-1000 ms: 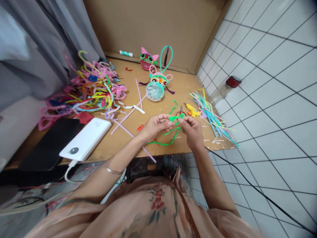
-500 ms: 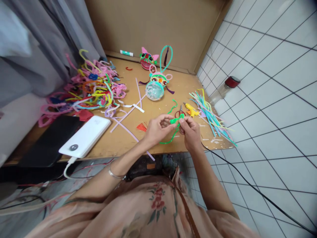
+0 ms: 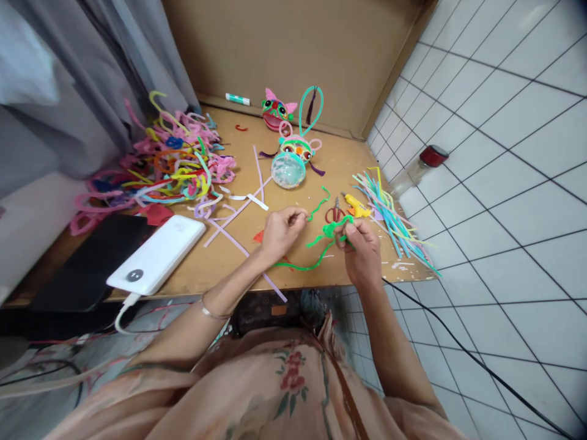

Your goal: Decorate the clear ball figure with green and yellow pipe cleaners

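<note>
My right hand (image 3: 361,249) is closed on a green pipe cleaner (image 3: 329,230), bent and twisted into a small shape, with a free end pointing left. To its left, my left hand (image 3: 285,232) is closed in a pinch, apart from the twisted shape; what its fingertips hold, if anything, cannot be made out. Beyond those fingertips a wavy green strand (image 3: 321,203) lies on the table. Another long green strand (image 3: 308,267) curves below the hands. Red-handled scissors (image 3: 334,214) and a yellow glue gun (image 3: 356,206) lie just past my right hand.
Loose pipe cleaners (image 3: 183,159) are heaped at the left, and a straight bundle (image 3: 389,211) lies at the right. Two decorated animal heads (image 3: 288,170) stand at the back. A white power bank (image 3: 158,253) and lilac strips (image 3: 233,241) lie left. A black cord (image 3: 452,325) hangs right.
My hands have come apart: the left has moved left, off the green twist, and the right has shifted slightly right, keeping hold of it. A free green end now shows between them.
</note>
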A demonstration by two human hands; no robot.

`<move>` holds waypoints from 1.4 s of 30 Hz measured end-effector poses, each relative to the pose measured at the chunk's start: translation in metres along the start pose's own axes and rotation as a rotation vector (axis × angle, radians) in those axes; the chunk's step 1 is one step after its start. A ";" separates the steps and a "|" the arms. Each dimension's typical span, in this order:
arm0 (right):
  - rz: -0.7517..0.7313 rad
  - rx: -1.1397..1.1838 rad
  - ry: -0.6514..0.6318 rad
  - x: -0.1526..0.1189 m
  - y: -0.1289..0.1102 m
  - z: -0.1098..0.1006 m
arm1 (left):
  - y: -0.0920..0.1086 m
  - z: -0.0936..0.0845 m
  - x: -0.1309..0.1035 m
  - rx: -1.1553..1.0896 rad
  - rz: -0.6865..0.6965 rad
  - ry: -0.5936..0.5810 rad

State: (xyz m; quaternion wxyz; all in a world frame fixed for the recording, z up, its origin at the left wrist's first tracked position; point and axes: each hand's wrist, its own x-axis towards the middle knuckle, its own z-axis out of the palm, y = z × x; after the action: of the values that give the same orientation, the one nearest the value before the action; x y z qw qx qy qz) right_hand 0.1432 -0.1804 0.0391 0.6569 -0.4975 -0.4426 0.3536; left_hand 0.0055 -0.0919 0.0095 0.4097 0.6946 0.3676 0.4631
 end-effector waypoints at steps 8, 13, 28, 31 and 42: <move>-0.222 -0.164 0.266 0.030 -0.021 -0.018 | 0.009 0.010 0.045 0.335 0.013 -0.167; -0.228 -0.207 0.308 0.032 -0.025 -0.022 | -0.011 0.048 0.069 0.641 -0.103 -0.290; 0.057 -0.021 0.211 0.027 -0.010 -0.029 | 0.044 0.033 0.022 0.068 0.401 -0.401; -0.099 -0.134 0.335 0.028 -0.022 -0.045 | 0.044 0.023 0.015 0.231 0.253 -0.408; 0.068 -0.264 0.299 -0.006 -0.025 -0.057 | 0.016 0.031 -0.032 0.863 0.118 -0.765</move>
State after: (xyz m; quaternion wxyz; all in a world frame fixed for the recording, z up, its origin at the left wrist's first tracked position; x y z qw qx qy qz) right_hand 0.1947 -0.2117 0.0549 0.6320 -0.6409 -0.3658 0.2367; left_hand 0.0275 -0.1337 0.0055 0.1668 0.9361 0.3094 0.0095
